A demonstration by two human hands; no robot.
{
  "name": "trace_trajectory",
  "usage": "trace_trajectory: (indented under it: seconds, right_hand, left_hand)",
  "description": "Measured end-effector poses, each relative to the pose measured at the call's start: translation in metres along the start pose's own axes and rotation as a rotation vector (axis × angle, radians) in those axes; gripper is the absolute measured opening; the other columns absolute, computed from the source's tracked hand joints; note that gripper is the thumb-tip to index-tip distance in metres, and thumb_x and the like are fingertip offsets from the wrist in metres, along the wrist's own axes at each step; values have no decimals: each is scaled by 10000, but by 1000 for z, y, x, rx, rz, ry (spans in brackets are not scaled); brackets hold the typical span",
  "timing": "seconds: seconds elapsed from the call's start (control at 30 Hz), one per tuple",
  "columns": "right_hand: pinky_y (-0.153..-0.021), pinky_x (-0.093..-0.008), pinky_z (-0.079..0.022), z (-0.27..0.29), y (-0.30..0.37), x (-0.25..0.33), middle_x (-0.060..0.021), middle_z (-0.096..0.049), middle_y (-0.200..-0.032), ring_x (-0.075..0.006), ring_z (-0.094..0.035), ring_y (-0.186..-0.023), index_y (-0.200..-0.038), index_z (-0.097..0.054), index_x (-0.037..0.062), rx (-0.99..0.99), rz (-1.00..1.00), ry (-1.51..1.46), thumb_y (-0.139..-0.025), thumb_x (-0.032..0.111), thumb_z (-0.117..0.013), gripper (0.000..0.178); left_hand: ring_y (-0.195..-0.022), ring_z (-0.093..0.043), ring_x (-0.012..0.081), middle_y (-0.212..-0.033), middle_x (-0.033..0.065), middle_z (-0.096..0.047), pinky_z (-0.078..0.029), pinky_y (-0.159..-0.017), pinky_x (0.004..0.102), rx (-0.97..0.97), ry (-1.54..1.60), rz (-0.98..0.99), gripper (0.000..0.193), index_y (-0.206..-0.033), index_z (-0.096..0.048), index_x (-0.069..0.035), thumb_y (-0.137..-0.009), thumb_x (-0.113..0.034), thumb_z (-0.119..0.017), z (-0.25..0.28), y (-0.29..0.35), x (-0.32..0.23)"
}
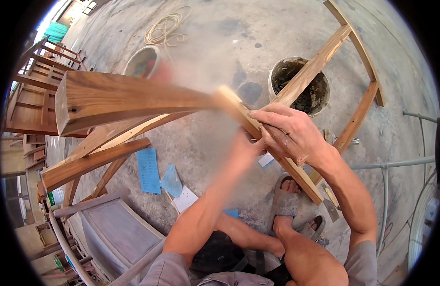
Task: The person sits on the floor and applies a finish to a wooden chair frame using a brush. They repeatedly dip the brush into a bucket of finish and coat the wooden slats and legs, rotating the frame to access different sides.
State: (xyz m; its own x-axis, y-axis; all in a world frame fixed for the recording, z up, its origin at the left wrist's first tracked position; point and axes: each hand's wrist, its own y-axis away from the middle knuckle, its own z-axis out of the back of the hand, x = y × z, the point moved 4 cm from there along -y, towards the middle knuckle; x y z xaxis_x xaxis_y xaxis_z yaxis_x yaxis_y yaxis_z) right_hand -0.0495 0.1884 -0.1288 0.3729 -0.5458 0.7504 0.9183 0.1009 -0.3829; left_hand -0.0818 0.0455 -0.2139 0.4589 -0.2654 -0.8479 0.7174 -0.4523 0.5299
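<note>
A slim wooden rail point(301, 178) slants across in front of me, its far end near the narrow end of a thick brown wooden leg point(134, 97). My left hand point(245, 147), hazy in the picture, closes round the rail from below; its fingers are partly hidden. Just above and to the right, my right hand point(296, 125) is closed on a brown, worn stick-like piece point(283, 143), fingertips against the rail. What that piece is, I cannot make out. A pale wooden bar point(310, 71) runs from behind my right hand to a curved wooden piece point(363, 52).
Two buckets stand beyond the wood, one dirty inside point(300, 66), one hazy point(142, 62). A coiled hose point(166, 29) lies on the concrete floor. Blue paper point(148, 170) lies left of my arms. Wooden furniture frames point(39, 95) stand at left, a grey metal rail point(396, 163) at right.
</note>
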Motion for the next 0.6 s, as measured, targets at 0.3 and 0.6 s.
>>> trace_trajectory:
  seconds: [0.3, 0.6]
  right_hand:
    - [-757, -418, -565, 5, 15, -4, -165, -669, -1034, -357, -690, -883, -1187, -701, 59, 44, -18, 85, -812, 34, -702, 376]
    - [-690, -414, -559, 9, 51, 4, -122, -679, -1024, -315, -689, -847, -1157, -685, 92, 120, -60, 87, -821, 96, -680, 336]
  left_hand:
    - [-1266, -550, 221, -1323, 120, -579, -505, -1009, 349, 87, 39, -14, 826, -1467, -391, -19, -805, -215, -845, -3, 2, -3]
    - [-1253, -569, 243, -1337, 158, -573, -514, -1018, 385, 191, -54, 45, 763, -1483, -316, 40, -867, -66, -754, -3, -2, 9]
